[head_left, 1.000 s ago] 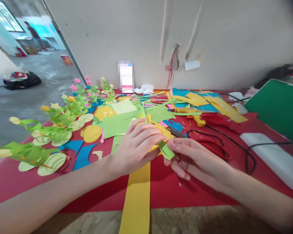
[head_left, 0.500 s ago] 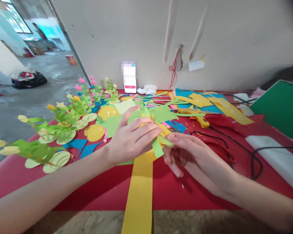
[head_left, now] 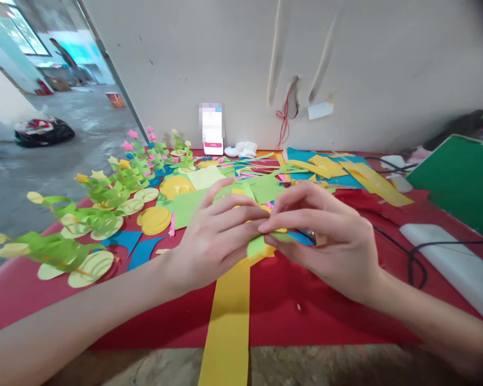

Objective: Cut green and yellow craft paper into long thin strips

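Head view: green paper strip (head_left: 256, 246) pinched between left hand (head_left: 215, 238) and right hand (head_left: 326, 236).

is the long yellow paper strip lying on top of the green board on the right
No, the yellow paper strip lies on the red table cover below the left hand and right hand, far from the green board.

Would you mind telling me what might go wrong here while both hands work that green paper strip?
The left hand and right hand pinch a thin green strip; pulling apart could tear it. A forearm might sweep the yellow strip off the table edge. The black cable by the right wrist could snag.
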Motion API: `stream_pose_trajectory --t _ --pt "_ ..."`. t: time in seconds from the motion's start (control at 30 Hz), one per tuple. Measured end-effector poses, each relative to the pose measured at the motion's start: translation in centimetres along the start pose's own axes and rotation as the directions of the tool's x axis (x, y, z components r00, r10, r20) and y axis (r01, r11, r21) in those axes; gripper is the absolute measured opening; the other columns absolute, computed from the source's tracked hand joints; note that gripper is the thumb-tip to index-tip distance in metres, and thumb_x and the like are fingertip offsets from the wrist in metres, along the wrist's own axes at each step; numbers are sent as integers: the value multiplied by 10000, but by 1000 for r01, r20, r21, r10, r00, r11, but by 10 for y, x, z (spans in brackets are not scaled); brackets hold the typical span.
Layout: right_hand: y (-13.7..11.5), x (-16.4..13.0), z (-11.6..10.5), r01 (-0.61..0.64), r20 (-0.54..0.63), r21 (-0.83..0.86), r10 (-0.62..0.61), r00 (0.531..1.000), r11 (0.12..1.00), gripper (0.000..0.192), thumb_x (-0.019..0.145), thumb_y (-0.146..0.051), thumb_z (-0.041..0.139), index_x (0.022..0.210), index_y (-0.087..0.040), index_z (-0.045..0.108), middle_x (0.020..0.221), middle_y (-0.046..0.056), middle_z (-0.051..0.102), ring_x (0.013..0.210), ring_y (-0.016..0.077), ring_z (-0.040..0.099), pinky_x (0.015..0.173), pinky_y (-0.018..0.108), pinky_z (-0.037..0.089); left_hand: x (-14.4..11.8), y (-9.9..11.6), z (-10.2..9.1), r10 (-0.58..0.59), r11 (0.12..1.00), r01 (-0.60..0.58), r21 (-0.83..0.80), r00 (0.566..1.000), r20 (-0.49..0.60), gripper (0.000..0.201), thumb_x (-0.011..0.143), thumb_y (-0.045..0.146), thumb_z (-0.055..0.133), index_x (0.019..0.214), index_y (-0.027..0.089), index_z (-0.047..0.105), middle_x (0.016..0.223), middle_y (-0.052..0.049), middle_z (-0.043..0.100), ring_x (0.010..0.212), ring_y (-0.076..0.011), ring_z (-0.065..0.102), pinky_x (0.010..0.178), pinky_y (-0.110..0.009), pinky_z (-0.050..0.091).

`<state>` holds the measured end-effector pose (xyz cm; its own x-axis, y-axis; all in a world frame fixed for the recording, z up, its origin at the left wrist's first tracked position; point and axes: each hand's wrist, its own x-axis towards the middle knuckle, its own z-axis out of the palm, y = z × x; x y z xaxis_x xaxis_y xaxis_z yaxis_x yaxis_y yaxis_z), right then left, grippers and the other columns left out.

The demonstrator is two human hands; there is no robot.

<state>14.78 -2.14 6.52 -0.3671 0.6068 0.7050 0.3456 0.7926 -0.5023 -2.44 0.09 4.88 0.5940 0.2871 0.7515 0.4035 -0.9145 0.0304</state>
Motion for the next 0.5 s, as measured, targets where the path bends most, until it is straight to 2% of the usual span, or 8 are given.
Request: stream_pose_trajectory --t 0.1,0.27,0.37,0.5 --pt "-2 12 -1 -27 2 59 27 1000 998 60 708 -110 599 717 -162 627 779 23 513 714 110 526 627 250 451 4 1 -1 -59 997 58 -54 998 -14 65 778 113 527 800 150 575 824 -58 663 842 -178 565 925 -469 339" --pt "-4 28 -5 -106 98 94 97 990 990 31 721 -161 598 712 -190 605 800 5 527 767 124 528 684 273 458 8 -2 -3 -143 984 141 -104 990 -10 71 776 109 538 772 159 589 784 -41 652 860 -166 560 924 -430 356" --pt "-6 33 -7 -52 117 50 46 992 997 32 742 -162 575 734 -187 594 823 3 524 790 118 524 723 268 457 9 -4 -8 -144 985 138 -102 988 -52 97 774 110 539 798 187 594 813 -26 658 845 -163 565 938 -432 349" --pt "-9 37 -8 99 151 -21 -95 984 995 126 708 -81 579 791 -175 590 864 7 530 801 111 528 734 251 454 10 -6 -14 -114 991 107 -84 990 -83 122 764 137 565 849 221 592 832 -21 659 846 -175 559 906 -433 378"
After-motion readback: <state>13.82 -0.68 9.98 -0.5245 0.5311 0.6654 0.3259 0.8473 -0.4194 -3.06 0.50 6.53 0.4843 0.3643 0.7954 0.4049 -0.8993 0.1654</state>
